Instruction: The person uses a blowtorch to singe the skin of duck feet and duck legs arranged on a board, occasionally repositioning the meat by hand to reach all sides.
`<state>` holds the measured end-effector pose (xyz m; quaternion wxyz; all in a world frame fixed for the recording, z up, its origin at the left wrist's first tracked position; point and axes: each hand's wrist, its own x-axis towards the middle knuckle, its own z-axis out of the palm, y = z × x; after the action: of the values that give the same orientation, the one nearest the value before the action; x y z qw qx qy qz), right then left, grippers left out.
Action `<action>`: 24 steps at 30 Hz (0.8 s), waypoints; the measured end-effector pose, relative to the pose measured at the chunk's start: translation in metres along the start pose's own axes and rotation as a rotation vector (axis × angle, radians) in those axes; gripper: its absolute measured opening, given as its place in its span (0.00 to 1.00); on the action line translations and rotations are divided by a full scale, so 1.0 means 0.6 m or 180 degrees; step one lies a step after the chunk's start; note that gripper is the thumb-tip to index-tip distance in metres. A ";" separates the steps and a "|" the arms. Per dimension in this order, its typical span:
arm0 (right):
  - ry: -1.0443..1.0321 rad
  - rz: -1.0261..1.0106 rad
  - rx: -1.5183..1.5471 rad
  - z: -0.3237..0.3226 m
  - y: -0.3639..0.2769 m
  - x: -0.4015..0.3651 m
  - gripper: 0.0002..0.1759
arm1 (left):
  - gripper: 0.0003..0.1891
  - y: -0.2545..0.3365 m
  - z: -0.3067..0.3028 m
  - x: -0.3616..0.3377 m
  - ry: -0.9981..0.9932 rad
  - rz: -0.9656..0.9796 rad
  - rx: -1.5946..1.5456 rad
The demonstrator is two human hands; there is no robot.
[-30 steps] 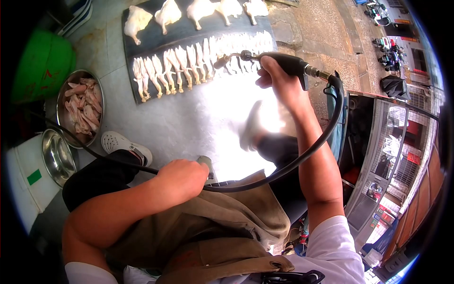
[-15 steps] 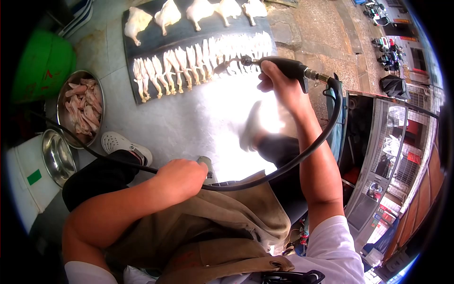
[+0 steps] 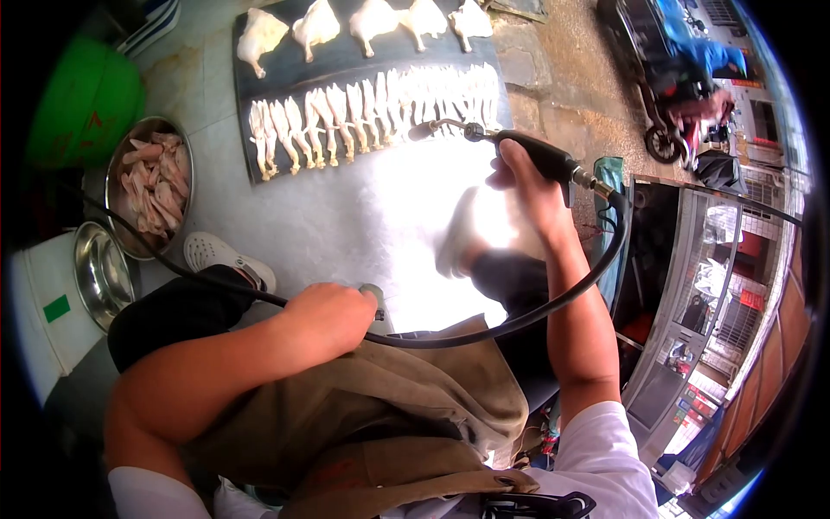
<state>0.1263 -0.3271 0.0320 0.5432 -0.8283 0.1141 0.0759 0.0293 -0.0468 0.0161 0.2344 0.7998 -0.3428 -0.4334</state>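
Note:
My right hand (image 3: 534, 186) is closed round the black handle of a gas torch (image 3: 545, 157). The torch's nozzle points left, close to the near edge of a row of slender pale poultry pieces (image 3: 354, 114). Those pieces lie side by side on a dark board (image 3: 298, 80), below a row of poultry leg quarters (image 3: 316, 28). No flame can be made out in the glare. My left hand (image 3: 328, 316) is closed over the torch's black hose (image 3: 510, 327) near my lap. A grey-green rounded piece (image 3: 372, 294) sticks out beyond its fingers.
A metal bowl (image 3: 190, 186) of raw poultry pieces stands at left, near a green container (image 3: 82, 104). Below it, another metal bowl (image 3: 93, 281) sits by a white box (image 3: 43, 324). The hose crosses my lap. A motor scooter (image 3: 666, 143) with a rider is at upper right.
My right hand and the torch have shifted slightly right and down, drawing the nozzle away from the pieces. The scooter with a rider has come into view. My left hand stays nearly in place.

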 end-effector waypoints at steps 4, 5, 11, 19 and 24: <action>-0.0085 0.0087 -0.0009 -0.004 0.000 -0.002 0.16 | 0.05 -0.001 0.006 0.002 0.0043 0.0024 -0.0026; -0.0127 0.0151 -0.0035 -0.004 -0.002 -0.001 0.16 | 0.05 -0.002 0.005 0.002 0.0029 0.0011 -0.0045; -0.0047 -0.0081 0.0161 -0.002 0.005 0.004 0.16 | 0.06 0.000 -0.005 -0.001 0.0007 0.0038 -0.0038; -0.0128 -0.0118 0.0095 0.003 0.000 0.011 0.17 | 0.06 0.000 -0.015 -0.003 -0.0106 -0.0018 -0.0093; -0.0106 0.0003 -0.0075 0.005 -0.010 0.006 0.17 | 0.06 -0.008 -0.003 -0.003 -0.0019 0.0017 -0.0119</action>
<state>0.1316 -0.3225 0.0350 0.5353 -0.8332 0.1046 0.0913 0.0316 -0.0425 0.0145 0.2494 0.7931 -0.3374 -0.4415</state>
